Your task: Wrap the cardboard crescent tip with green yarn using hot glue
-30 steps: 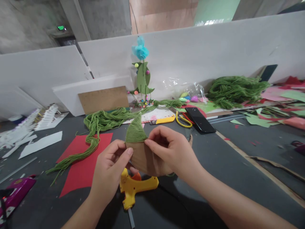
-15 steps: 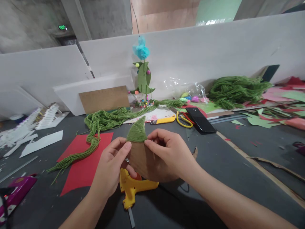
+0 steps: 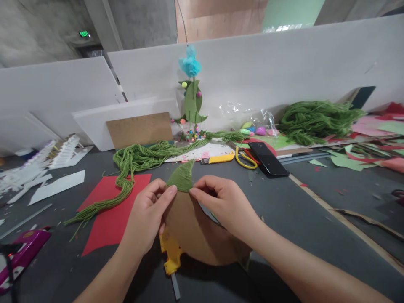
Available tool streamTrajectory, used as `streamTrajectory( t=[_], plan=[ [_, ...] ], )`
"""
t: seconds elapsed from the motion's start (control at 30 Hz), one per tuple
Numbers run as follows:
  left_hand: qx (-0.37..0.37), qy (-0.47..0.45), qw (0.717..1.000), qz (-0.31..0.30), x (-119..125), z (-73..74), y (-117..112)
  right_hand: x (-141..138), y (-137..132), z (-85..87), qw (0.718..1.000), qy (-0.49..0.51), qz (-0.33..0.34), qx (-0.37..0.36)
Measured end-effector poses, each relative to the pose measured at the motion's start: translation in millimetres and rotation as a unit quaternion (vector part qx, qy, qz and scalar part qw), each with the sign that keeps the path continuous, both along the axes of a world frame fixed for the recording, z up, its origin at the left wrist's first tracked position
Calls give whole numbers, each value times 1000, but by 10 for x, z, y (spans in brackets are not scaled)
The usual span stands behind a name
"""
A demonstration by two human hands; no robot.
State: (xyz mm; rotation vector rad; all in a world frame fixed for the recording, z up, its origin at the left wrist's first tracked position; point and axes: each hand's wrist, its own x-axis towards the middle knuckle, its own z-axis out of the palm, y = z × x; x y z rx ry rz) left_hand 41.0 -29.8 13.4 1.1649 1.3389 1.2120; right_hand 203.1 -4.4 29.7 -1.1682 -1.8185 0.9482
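Note:
Between my hands is a brown cardboard crescent [image 3: 197, 229], its upper tip wrapped in green yarn [image 3: 182, 176]. My left hand [image 3: 148, 214] pinches the crescent's left edge just under the wrapped part, thumb on the front. My right hand [image 3: 225, 204] pinches the opposite edge at the same height, thumb and forefinger together by the yarn's lower border. The crescent's far tip, low on the right, also shows some green. Beneath it lies a yellow glue gun [image 3: 170, 252] with a glue stick poking out, partly hidden by the cardboard.
Green yarn [image 3: 139, 158] trails over red paper [image 3: 107, 227] on the left. Beyond my hands lie a yellow utility knife [image 3: 221, 158], yellow-handled scissors [image 3: 245, 159] and a black phone [image 3: 268, 159]. A green crescent ornament [image 3: 191, 103] hangs against the white board. A purple device [image 3: 27, 256] sits front left.
The crescent has tilted so more of its brown face shows, and its lower part now covers more of the glue gun. Both hands keep their pinch near the yarn edge.

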Motion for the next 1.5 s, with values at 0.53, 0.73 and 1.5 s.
streamTrajectory(
  t=[0.53,0.73,1.5],
  plan=[
    [19,-85,996,-3,26,-15,27,-16,4,-49,999,-21,-4,30],
    [34,23,998,-46,-115,34,108,74,74,-21,995,-83,44,34],
    [119,96,977,145,-328,141,175,243,188,110,991,-78,82,-71]
  ],
)
